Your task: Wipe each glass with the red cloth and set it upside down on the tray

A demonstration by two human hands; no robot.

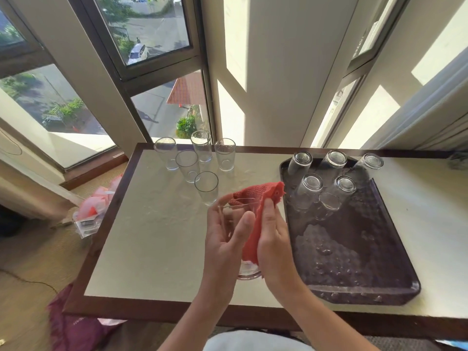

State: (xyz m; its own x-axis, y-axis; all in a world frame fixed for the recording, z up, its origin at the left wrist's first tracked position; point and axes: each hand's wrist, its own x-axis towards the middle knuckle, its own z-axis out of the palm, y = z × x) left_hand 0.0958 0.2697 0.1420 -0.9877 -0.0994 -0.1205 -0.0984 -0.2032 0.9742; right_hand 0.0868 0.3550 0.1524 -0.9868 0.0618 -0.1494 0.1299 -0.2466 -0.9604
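Observation:
My left hand (pixel 224 239) grips a clear glass (pixel 247 271), rim tilted away from me, above the table's middle. My right hand (pixel 274 244) presses the red cloth (pixel 255 198) against the glass's right side; the cloth also drapes over the rim. Several upright glasses (pixel 206 187) stand at the far left of the table. On the dark tray (pixel 359 254) to the right, several glasses (pixel 307 191) sit upside down along its far end.
The white table with a dark wooden rim (pixel 152 224) stands against tall windows. The tray's near half is wet and bare. On the floor at left lie a pink plastic bag (pixel 95 206) and a maroon cloth (pixel 73 323).

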